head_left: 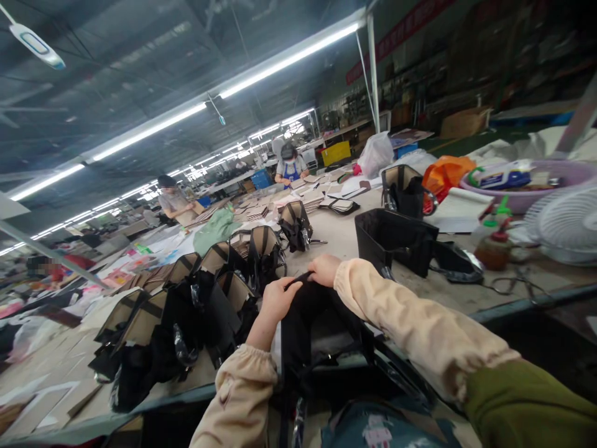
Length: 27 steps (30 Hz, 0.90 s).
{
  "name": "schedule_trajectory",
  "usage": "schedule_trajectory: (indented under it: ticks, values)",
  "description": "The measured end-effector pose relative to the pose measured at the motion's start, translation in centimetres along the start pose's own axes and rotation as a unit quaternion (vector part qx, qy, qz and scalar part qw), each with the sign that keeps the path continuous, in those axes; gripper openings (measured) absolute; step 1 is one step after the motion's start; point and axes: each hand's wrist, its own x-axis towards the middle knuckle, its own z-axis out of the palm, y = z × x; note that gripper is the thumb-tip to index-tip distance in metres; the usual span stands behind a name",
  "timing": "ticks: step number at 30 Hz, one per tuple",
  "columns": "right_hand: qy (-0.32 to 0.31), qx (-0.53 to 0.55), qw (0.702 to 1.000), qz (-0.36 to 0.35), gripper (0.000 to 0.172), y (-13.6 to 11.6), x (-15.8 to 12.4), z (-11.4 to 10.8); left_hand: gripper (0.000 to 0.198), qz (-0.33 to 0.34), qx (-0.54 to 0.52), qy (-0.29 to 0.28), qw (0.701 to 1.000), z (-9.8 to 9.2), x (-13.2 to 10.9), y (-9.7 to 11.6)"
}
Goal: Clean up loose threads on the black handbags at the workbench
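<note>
My left hand (278, 298) and my right hand (323, 269) both pinch the top edge of a black bag (321, 339) that stands open in front of me at the table's near edge. The fingers of each hand are closed on the bag's rim or strap. Both arms wear beige sleeve covers. To the left of my left hand stands a row of several similar black-and-tan bags (196, 298), upright and open. A finished black bag (394, 239) sits just beyond my right hand.
A long work table (342, 239) runs away from me with stacked card pieces and more bags (295, 224). At right are a white fan (566, 224), a purple basin (522, 196), bottles and scissors (510, 283). Two other people work at the far end.
</note>
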Motion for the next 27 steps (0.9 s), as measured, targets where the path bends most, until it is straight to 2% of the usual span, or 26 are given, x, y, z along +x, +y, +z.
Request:
schedule_trajectory:
  ticks: [4, 10, 16, 22, 27]
  values:
    - [0.003, 0.007, 1.0, 0.004, 0.031, 0.1, -0.1, 0.0, 0.03, 0.0, 0.055, -0.01, 0.998, -0.2, 0.5, 0.8]
    - [0.005, 0.022, 1.0, 0.004, 0.03, 0.4, -0.1, 0.0, 0.023, -0.007, 0.051, -0.027, 0.998, -0.3, 0.9, 0.9]
    - [0.011, 0.038, 0.999, 0.004, 0.027, 0.5, -0.2, -0.1, 0.021, 0.0, 0.099, -0.031, 0.995, -0.3, 1.0, 1.3]
    - [0.023, 0.091, 0.994, -0.063, 0.037, 0.4, -0.4, -0.2, 0.019, 0.002, 0.089, -0.037, 0.995, -0.4, 1.1, 1.2]
    - [0.03, 0.074, 0.995, -0.058, 0.03, -0.3, 0.2, -0.1, 0.018, -0.005, 0.108, -0.035, 0.993, -0.1, 1.2, 1.3]
